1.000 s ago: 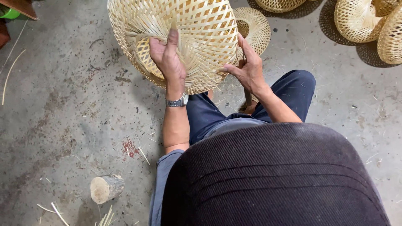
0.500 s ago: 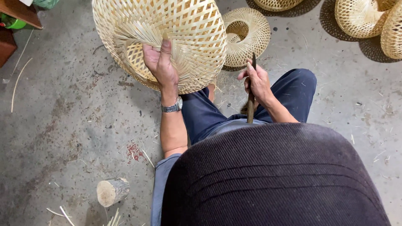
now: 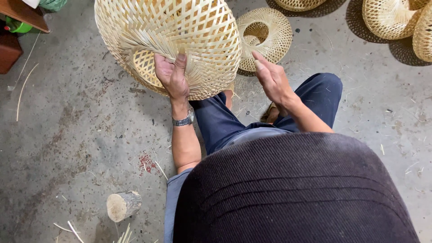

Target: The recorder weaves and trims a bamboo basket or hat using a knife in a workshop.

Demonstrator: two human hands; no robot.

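My left hand (image 3: 171, 74) grips a large woven bamboo basket (image 3: 189, 27) at the gathered strips beside its small round opening, holding it tilted above my knee. A metal wristwatch (image 3: 183, 120) sits on that wrist. My right hand (image 3: 272, 81) is raised just right of the basket, fingers stretched out and apart from the weave. Nothing shows in its grasp.
A smaller open-weave bamboo piece (image 3: 270, 31) lies on the concrete floor behind the basket. More woven baskets (image 3: 387, 18) stand at the top right. A short wooden log (image 3: 122, 205) and loose bamboo slivers lie at the lower left. A red-brown box (image 3: 9, 49) sits at the left edge.
The basket has been turned and shifted left in my left hand. My right hand held a dark stick half a second ago; now it is lifted toward the basket without it.
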